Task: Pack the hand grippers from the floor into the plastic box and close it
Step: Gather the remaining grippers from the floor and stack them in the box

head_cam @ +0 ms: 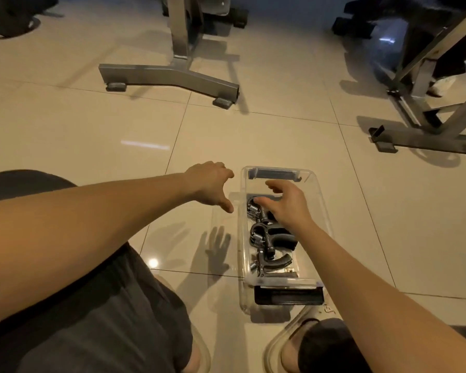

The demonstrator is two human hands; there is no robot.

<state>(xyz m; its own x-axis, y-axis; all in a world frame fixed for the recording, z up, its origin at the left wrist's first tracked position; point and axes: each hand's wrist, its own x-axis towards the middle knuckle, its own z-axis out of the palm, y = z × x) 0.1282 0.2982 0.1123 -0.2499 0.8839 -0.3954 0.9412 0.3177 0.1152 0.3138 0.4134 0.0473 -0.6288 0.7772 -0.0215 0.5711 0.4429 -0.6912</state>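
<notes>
Your left grip [210, 184] spreads beside the clear plastic box [325, 211] on the beige tiled floor [92, 125], your right grip [285, 203] loose-fingered over the black spring hand grippers [264, 238] inside, grey metal frames [172, 76] beyond.

Probably a gym: steel equipment frames [170, 74] on rubber feet stand on glossy tiled floor [65, 122]
</notes>
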